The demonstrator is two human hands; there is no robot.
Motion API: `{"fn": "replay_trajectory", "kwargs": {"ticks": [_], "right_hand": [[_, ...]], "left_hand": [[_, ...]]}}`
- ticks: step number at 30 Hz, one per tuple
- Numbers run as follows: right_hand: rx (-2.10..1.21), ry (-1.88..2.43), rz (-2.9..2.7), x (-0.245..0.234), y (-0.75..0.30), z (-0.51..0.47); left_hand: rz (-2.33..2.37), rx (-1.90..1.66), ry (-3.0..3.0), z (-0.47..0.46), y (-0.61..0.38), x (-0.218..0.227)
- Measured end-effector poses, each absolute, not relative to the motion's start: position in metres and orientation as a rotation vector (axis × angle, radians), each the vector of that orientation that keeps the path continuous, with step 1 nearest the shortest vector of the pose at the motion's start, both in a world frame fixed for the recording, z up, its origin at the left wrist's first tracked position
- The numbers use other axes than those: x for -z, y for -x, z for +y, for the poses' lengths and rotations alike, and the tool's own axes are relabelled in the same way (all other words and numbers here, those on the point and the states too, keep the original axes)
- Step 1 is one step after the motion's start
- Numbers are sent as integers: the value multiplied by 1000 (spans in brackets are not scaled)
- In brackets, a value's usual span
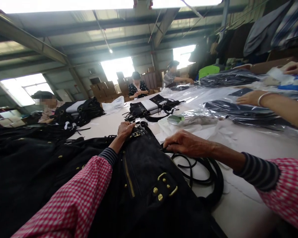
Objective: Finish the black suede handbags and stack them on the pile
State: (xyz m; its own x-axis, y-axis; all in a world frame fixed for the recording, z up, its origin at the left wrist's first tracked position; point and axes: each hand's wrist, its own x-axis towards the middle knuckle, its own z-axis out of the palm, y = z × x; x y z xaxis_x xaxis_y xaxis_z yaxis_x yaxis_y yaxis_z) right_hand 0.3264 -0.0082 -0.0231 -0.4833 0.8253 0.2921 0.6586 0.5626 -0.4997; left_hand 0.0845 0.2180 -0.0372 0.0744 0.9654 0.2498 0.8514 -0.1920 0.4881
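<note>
The black bag (pixel 149 172) lies flat on the white worktop (pixel 243 205), right in front of the person and between both forearms. It is bare, with no wrapping on it. The left hand (pixel 125 129) is at the bag's far top edge. Its fingers are curled tight over the edge beside the gold fittings, so it has hold of the bag. The right hand (pixel 185 143) rests palm down at the bag's right side, where the long black strap (pixel 208 172) loops loosely out across the worktop. Its fingers are bent, but it is unclear whether they pinch the strap or only press on it.

Judging by how things lie, the handling of this bag looks to be at an early stage, because the strap is untidied and nothing covers the bag. A pile of dark bags (pixel 27 158) lies unwrapped to the left.

As for containers, the front zip (pixel 129 180) on the bag is closed and its inside is hidden. Further right, clear plastic sleeves (pixel 240 110) each hold a dark item, and a co-worker's hand (pixel 249 97) rests on one of them. A limp sleeve (pixel 188 119) just beyond the right hand shows something green inside. Cardboard boxes (pixel 101 87) are stacked at the back, and their contents are out of sight.
</note>
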Motion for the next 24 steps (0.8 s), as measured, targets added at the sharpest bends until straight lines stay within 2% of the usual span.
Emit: {"fn": "replay_trajectory", "kwargs": {"ticks": [4, 6, 9, 11, 13, 18, 22, 24], "right_hand": [[-366, 1276, -2256, 29, -322, -8], [-299, 1323, -2231, 30, -317, -7], [-176, 1376, -2208, 33, -310, -5], [-110, 1405, -2192, 37, -305, -2], [-57, 1464, -2146, 43, -299, 1], [-42, 1641, -2046, 53, -290, -5], [127, 1533, -1995, 51, -303, -33], [19, 1475, -1926, 52, -313, -55]], "left_hand": [[1838, -777, -2236, 189, -85, 8], [1684, -834, -2423, 151, -87, -11], [916, -763, -2909, 66, -91, -28], [370, -416, -3103, 7, -92, -28], [128, -192, -3135, -40, -91, -20], [238, 51, -3130, -81, -75, -5], [253, 138, -3155, -83, -61, -10], [249, 134, -3136, -85, -61, -14]]}}
